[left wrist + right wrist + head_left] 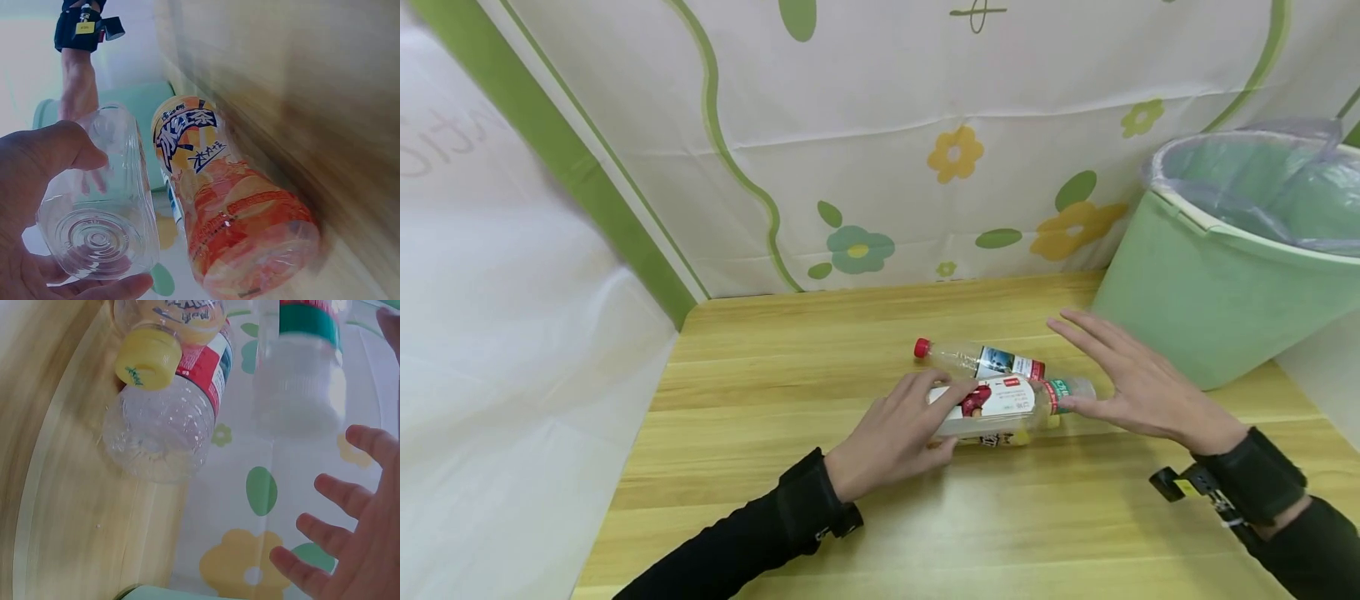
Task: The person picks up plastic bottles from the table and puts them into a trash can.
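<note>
The left hand has its grip curled round a clear bottle lying among bottles on the desk; the right hand, fingers spread, touches its capped end; a green bin stands beside.

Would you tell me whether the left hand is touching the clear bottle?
Touching: the left wrist view shows the left hand with its thumb and fingers wrapped around the clear bottle.
</note>
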The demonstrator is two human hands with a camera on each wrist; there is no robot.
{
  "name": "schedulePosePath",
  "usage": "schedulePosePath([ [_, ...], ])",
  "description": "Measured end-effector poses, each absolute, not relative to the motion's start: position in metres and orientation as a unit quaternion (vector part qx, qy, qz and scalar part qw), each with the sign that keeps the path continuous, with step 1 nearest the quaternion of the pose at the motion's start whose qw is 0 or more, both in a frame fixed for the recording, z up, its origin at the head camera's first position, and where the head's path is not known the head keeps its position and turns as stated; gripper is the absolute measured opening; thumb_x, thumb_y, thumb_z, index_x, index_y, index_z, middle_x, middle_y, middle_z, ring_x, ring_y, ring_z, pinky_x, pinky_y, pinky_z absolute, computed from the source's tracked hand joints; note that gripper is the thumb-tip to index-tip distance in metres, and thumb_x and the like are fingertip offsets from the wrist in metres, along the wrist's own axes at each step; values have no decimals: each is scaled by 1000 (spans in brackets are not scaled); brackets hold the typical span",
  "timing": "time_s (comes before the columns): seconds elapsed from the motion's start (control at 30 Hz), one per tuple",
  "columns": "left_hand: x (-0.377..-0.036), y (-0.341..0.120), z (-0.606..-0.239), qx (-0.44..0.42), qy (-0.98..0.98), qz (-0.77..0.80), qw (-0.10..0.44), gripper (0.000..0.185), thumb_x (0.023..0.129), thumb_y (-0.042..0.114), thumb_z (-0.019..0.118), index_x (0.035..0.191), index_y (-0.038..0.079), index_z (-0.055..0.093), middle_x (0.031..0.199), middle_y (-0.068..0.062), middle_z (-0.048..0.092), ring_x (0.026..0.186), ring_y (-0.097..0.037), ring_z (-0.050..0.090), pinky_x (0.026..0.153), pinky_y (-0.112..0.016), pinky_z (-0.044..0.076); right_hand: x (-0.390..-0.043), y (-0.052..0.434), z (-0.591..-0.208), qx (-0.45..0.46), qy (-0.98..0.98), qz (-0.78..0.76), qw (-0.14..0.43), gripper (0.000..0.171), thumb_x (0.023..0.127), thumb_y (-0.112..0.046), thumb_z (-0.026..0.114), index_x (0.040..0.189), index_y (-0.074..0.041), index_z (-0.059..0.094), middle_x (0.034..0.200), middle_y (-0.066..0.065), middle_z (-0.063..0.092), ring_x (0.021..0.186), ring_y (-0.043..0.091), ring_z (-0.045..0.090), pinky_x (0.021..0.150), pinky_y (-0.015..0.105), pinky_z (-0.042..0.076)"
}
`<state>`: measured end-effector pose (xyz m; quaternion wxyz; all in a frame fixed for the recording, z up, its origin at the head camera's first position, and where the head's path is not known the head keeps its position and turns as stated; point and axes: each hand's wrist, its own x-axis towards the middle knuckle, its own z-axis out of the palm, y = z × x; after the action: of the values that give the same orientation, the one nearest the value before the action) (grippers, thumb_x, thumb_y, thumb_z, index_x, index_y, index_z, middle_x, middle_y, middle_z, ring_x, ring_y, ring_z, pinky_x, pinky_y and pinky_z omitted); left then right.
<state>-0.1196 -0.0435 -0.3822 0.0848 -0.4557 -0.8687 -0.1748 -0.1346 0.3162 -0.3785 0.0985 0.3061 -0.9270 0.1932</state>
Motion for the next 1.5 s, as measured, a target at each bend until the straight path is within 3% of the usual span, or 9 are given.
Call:
schedulePosePath([
  [0.33,-129,-21,-381,-463,-867,-154,101,68,92,29,72,153,19,43,140,-12,46,121,-25,46,70,-28,55,-134,302,-375,355,-907,162,159,124,57,-54,95,159,-16,37,157,13,40,133,38,46,92,61,46],
  [0.6,-133,-5,-378,-462,-870,-135,108,68,92,29,71,154,17,43,140,-14,46,119,-29,50,72,-29,57,-131,293,-373,384,-899,145,155,121,60,-68,89,158,-17,39,158,9,38,136,32,44,93,59,46],
  [0.7,-134,-1,-378,-465,-867,-130,120,68,92,29,70,154,17,44,137,-14,48,114,-27,52,67,-24,54,-131,291,-374,395,-894,138,157,118,63,-73,85,157,-16,41,157,10,40,133,32,46,91,58,48],
  [0.8,-134,1,-379,-467,-864,-131,131,69,90,27,71,153,17,44,134,-13,48,108,-25,53,61,-21,49,-132,290,-377,409,-888,135,159,114,64,-64,89,155,-14,44,153,11,45,124,31,54,84,53,52],
  [0.97,-133,3,-379,-467,-864,-134,135,69,90,28,71,152,18,44,132,-12,49,104,-23,53,60,-20,48,-133,291,-383,430,-877,147,157,99,65,-31,93,151,-11,49,139,8,55,105,24,63,69,38,57],
  [1.1,-132,4,-379,-467,-863,-141,128,69,91,31,72,152,19,44,132,-12,48,102,-21,53,56,-18,45,-132,293,-386,438,-871,162,152,77,82,-39,77,150,-11,51,133,5,58,104,18,62,66,32,58],
  [1.2,-131,4,-379,-468,-863,-150,117,68,91,33,73,152,21,44,132,-10,48,101,-20,52,53,-17,41,-132,293,-387,441,-869,162,152,72,87,-43,69,150,-11,51,134,6,58,107,19,62,68,33,59],
  [1.33,-131,3,-378,-467,-866,-151,101,70,92,37,74,153,21,42,133,-8,48,103,-20,52,55,-20,45,-131,292,-385,444,-869,158,153,85,73,-29,85,148,-8,51,133,9,59,109,23,62,72,40,59],
  [1.5,-132,-4,-377,-456,-877,-127,86,77,92,44,73,156,20,39,140,-8,46,119,-23,48,73,-29,56,-131,293,-384,432,-876,157,148,96,60,-15,92,147,-7,51,131,11,61,108,26,62,73,45,59],
])
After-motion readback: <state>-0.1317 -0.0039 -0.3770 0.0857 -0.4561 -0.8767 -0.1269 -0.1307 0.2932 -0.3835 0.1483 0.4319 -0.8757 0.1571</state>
